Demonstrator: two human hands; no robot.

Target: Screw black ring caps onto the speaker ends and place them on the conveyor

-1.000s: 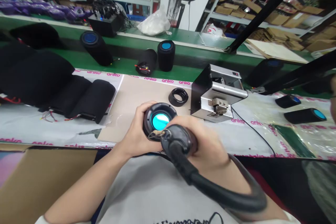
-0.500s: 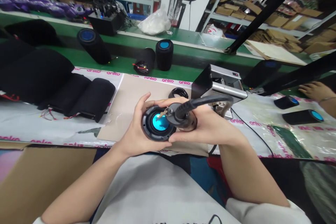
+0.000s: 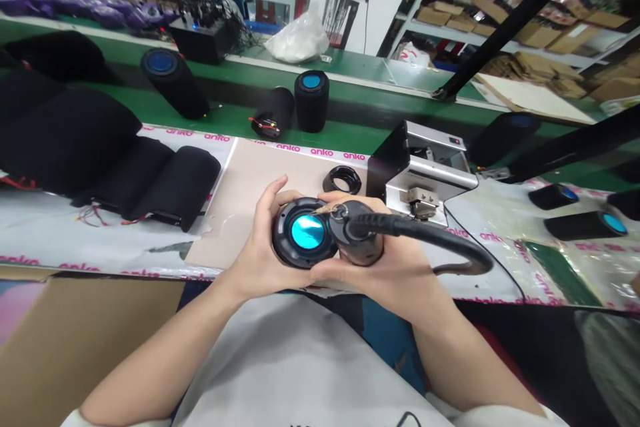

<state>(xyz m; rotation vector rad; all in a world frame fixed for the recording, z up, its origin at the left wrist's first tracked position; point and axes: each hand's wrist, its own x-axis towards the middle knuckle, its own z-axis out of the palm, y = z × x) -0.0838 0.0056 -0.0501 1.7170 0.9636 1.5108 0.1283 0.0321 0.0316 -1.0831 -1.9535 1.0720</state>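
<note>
My left hand (image 3: 257,250) is wrapped round the near-left side of a black cylindrical speaker (image 3: 306,232), whose shiny blue round end faces up at me. In my right hand (image 3: 387,260) is an electric screwdriver (image 3: 357,237), seen from its top, with a thick black cord bending off to the right. The screwdriver stands close against the right rim of the speaker. Its bit is hidden below its body, so I cannot tell whether it touches a screw. The right fingertips also reach the speaker's side. Just beyond lies a loose black ring (image 3: 342,180).
A silver and black screw feeder (image 3: 423,167) stands right of the ring. Several black speaker bodies with wires (image 3: 170,190) lie at left. More speakers (image 3: 313,100) stand on the green conveyor (image 3: 235,103) behind. Two speakers (image 3: 585,225) lie at right, near a black diagonal post (image 3: 515,23).
The screwdriver has shifted slightly right and more of the blue end shows. Its cord has swung right and toward me. The co-worker's hand at the right is out of view.
</note>
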